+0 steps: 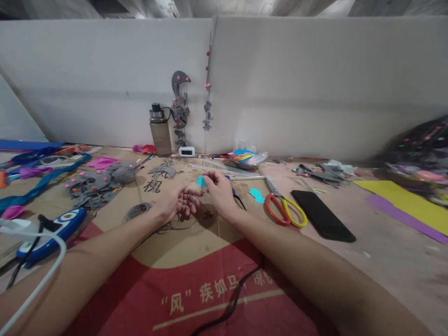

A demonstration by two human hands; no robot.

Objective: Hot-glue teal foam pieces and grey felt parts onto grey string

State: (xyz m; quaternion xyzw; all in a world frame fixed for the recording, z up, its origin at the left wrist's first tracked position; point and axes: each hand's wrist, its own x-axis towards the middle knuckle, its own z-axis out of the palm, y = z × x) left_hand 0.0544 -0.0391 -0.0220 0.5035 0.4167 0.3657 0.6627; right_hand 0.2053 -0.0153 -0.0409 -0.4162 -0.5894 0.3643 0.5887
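Note:
Between thumb and fingers, my right hand [220,191] pinches a small turquoise cut-out [200,181] over the cardboard. My left hand [182,201] is beside it, palm turned up with the fingers loosely curled and apart; I see nothing in it. Just right of my right hand lies a second turquoise cut-out [257,195]. A pair of scissors [280,205] with one red and one yellow handle rests beyond that. Grey yarn [138,211] is coiled by my left wrist, and a grey felt crescent [162,171] lies behind my left hand.
A black phone [322,215] lies right of the scissors, near yellow sheets [413,200]. At the back stand a water bottle [160,133] and a small white digital display [186,151]. Grey felt pieces with pink balls [93,182] are at left. A black cable [231,310] crosses the cardboard.

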